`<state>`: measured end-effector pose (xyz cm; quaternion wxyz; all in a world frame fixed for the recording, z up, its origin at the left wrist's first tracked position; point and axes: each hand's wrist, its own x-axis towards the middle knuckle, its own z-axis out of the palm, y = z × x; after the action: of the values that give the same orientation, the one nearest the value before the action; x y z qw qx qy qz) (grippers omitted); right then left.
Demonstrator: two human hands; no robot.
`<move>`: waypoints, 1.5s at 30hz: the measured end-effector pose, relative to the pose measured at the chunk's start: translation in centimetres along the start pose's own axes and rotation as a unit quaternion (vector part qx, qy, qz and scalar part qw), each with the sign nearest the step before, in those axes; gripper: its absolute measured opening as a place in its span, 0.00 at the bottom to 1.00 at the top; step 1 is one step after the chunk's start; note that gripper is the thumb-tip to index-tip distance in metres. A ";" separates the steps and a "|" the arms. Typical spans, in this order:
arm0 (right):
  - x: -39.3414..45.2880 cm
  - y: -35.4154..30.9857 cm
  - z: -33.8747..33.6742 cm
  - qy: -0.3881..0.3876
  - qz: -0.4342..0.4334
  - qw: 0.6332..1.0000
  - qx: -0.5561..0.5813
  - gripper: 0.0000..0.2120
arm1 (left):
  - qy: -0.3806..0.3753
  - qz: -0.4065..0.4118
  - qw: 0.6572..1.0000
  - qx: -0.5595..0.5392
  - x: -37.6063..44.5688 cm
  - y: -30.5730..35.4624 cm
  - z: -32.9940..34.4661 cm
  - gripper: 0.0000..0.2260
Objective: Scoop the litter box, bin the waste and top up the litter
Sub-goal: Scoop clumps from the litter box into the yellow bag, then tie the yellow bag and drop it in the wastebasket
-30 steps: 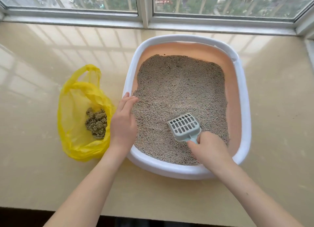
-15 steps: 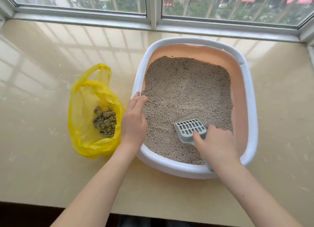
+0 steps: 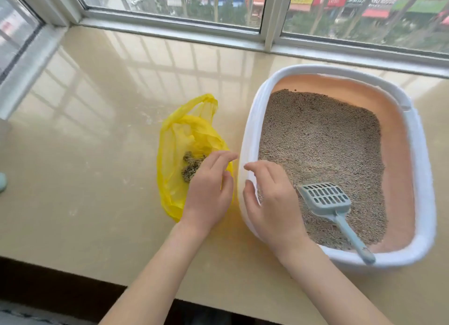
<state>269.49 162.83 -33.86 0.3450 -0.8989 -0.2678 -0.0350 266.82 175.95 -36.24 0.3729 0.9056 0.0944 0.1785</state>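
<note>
1. Yellow plastic, thin and crumpled, makes up the bag (image 3: 179, 140) at the centre-left of the frame; it lies on the beige stone sill (image 3: 85, 179) with its mouth open and one handle loop pointing toward the window.
2. A dark greenish-grey clump of waste (image 3: 192, 165) sits inside the bag, partly hidden by the fingers of the left hand.
3. The left hand (image 3: 209, 191) is over the bag's right side, just left of the litter box; its fingers are loosely bent and spread and hold nothing.
4. The right hand (image 3: 272, 203) is over the box's left rim, at the centre of the frame; its fingers are bent and relaxed, holding nothing. Whether they touch the rim I cannot tell.
5. The litter box (image 3: 422, 179) fills the right half of the frame, white on its rim and peach on its inner wall.
6. Grey-tan litter (image 3: 323, 142) covers the box floor, lying thinner toward the right wall.
7. The pale blue slotted scoop (image 3: 325, 198) lies on the litter in the lower part of the box, its head toward the upper left and its handle end resting on the near rim, apart from both hands.
8. A white-framed window (image 3: 267, 16) runs across the top of the frame, with a street and shop signs beyond.
</note>
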 end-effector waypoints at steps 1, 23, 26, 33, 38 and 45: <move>-0.2 -1.3 0.5 -0.009 0.006 1.000 0.008 0.06 | 0.023 -0.010 1.000 0.013 0.1 -1.0 -1.2 0.16; 0.1 -7.2 7.7 -0.059 0.488 0.774 0.399 0.15 | -0.032 -0.145 0.989 0.011 11.8 -6.2 -8.9 0.07; 1.7 -8.4 3.6 -0.082 0.458 0.801 0.377 0.15 | 0.006 -0.181 0.983 -0.023 11.3 -2.4 -12.9 0.03; 4.7 -9.8 -10.7 -0.119 0.371 0.864 0.319 0.10 | 0.012 -0.219 0.969 -0.110 10.7 8.9 -22.3 0.09; 6.7 -11.4 -22.8 -0.140 0.289 0.924 0.207 0.11 | -0.009 -0.229 0.937 -0.264 9.1 17.9 -27.5 0.16; 10.2 -12.6 -37.2 -0.133 0.212 0.968 -0.033 0.05 | -0.010 -0.186 0.884 -0.428 10.3 27.6 -31.4 0.18</move>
<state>276.39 151.52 4.48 0.2756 -0.9428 -0.1131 0.1495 265.00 179.84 6.61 0.7515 0.6256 0.1714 0.1202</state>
